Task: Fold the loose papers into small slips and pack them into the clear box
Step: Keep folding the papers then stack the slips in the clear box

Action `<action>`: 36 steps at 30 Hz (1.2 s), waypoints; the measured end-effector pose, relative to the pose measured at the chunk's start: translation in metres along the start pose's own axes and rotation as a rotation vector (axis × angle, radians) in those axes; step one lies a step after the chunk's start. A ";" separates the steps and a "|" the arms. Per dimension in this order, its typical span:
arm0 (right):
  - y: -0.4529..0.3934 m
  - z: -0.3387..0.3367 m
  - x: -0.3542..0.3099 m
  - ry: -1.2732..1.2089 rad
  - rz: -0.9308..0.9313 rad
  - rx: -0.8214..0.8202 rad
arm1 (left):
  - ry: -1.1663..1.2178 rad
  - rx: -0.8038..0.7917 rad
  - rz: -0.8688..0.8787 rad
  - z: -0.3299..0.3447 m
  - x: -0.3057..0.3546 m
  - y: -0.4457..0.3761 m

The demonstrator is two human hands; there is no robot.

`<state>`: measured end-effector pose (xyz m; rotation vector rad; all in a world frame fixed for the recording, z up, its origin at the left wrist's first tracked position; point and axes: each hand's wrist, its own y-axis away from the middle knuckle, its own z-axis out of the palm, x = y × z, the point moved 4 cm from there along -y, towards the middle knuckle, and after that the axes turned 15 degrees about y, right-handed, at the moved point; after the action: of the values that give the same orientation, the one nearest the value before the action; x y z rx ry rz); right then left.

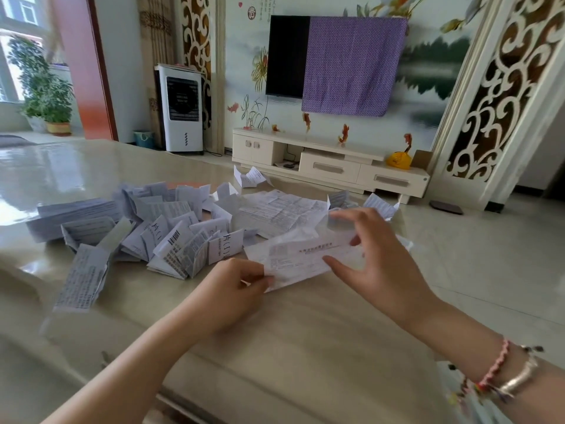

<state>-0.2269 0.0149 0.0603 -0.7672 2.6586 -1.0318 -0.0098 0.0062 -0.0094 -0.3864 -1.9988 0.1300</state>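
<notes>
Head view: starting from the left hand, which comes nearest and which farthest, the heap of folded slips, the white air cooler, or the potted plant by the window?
From the left hand:
1. Heap of folded slips, just beyond it on the table.
2. White air cooler, standing against the far wall.
3. Potted plant, far left by the window.

Slip pile (159, 228) on table (305, 347), left of open sheets (275, 209).
</notes>
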 end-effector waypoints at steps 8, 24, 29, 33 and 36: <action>0.015 0.034 0.022 -0.314 0.351 -0.284 | 0.473 -0.028 -0.195 -0.008 0.008 0.012; 0.005 0.080 0.013 -0.098 0.454 -0.668 | -0.343 0.326 -0.307 -0.002 0.014 0.012; -0.002 0.078 0.005 0.074 0.402 -0.639 | -0.501 0.266 -0.269 0.001 0.010 0.009; -0.001 0.081 0.004 0.213 0.380 -0.556 | -0.560 0.234 -0.239 0.003 0.011 0.008; -0.001 0.085 0.005 0.249 0.367 -0.544 | -0.600 0.213 -0.229 0.003 0.011 0.006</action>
<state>-0.2011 -0.0370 -0.0017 -0.2058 3.1726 -0.3277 -0.0156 0.0159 -0.0032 0.0327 -2.5702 0.3424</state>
